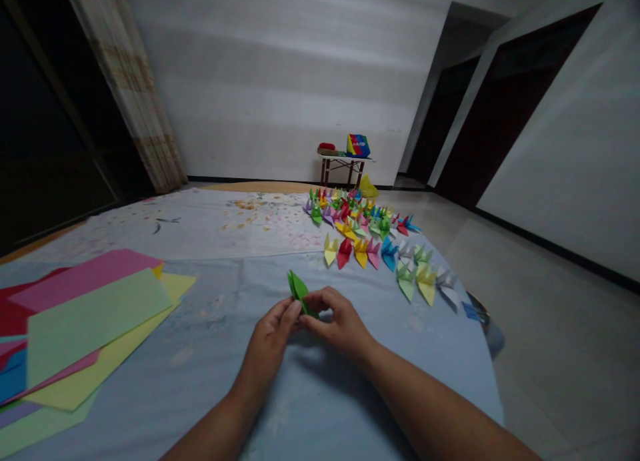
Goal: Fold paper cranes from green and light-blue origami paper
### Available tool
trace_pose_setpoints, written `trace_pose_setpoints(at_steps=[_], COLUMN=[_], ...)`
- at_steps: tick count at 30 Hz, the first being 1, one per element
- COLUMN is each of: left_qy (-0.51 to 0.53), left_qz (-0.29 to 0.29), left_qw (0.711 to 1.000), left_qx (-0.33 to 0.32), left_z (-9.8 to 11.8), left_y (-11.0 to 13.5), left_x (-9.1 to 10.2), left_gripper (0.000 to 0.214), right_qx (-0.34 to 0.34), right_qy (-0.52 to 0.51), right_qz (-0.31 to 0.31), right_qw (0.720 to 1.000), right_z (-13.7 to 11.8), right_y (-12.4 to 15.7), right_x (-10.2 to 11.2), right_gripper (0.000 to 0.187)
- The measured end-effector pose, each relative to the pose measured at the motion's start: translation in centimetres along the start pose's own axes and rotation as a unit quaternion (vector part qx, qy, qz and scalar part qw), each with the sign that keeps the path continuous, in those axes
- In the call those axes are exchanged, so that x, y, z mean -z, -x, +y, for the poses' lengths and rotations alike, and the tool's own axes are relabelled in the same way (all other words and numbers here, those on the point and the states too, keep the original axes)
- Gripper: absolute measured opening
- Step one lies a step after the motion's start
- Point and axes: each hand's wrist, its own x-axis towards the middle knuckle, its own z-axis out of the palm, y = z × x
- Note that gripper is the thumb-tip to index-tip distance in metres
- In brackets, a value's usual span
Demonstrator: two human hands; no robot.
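A small folded green paper figure (299,291) sits between both my hands, just above the pale blue cloth (225,334). My left hand (273,334) pinches its lower left side with thumb and fingers pressed together. My right hand (336,322) grips its lower right side, fingers curled round it. The figure's pointed tip sticks up and to the left above my fingers.
Loose coloured paper sheets (95,321) overlap at the left. Several finished folded paper figures (370,237) in many colours stand in rows at the far right of the cloth. A small table (343,164) with a colourful box stands by the back wall. Bare floor lies to the right.
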Motion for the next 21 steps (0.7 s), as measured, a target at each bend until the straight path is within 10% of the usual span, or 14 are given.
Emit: trace_pose_setpoints(at_steps=[21], left_qy=[0.07], left_qz=[0.042], left_qw=[0.993], left_qx=[0.086], left_z=[-0.4], left_y=[-0.9], left_x=[1.5], left_gripper=[0.03], right_qx=[0.222], right_qy=[0.195], right_qz=[-0.087], right_qw=[0.952], right_z=[1.1], right_y=[0.0], right_x=[1.5], right_gripper=[0.029])
